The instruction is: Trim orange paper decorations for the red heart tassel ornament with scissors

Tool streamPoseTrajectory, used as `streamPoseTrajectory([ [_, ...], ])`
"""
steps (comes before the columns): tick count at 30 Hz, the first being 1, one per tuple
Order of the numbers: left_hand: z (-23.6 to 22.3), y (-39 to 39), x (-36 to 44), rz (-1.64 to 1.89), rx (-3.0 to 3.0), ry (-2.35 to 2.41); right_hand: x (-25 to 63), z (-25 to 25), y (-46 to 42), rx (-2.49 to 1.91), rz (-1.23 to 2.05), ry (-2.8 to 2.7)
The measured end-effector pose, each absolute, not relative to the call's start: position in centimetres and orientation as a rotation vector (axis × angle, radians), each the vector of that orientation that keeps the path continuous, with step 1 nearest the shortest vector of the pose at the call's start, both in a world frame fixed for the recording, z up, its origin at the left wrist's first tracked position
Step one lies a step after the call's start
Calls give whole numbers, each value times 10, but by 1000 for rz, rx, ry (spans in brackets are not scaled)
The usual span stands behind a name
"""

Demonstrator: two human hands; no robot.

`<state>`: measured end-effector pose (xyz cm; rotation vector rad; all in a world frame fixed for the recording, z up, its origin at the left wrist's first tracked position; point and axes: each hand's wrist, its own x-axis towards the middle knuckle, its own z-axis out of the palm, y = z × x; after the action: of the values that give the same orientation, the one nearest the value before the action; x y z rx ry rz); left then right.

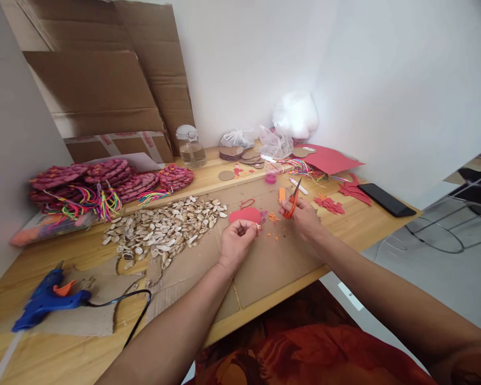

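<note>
2 hands at frame centre, above cardboard sheet (264,267) on wooden table (369,224). Left hand (236,240) pinches small scrap between fingertips, just below red paper cutout (245,215) lying on cardboard. Right hand (304,216) grips orange scissors (292,202), fingers curled round handles, blades pointing toward upper frame. Orange paper bits (274,217) scattered between hands. Seed shell pile (164,227) left of centre. Blue glue gun (44,299) lower left. Black phone (386,199) right.
</note>
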<state>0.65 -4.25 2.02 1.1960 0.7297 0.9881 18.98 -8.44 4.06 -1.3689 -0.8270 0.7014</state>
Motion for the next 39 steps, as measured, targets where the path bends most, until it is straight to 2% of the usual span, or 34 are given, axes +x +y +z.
streamPoseTrajectory([
  [7,26,-40,0,925,1170,738,172,58,-71,-1295,1130,-1069],
  [13,39,-27,-11,973,1119,764,165,67,-47,-1158,1328,-1205],
  [20,62,-22,-12,893,1152,833,174,55,-45,-1045,1419,-1209],
  [39,53,-24,-7,864,1235,808,165,65,-58,-1160,1475,-1176],
])
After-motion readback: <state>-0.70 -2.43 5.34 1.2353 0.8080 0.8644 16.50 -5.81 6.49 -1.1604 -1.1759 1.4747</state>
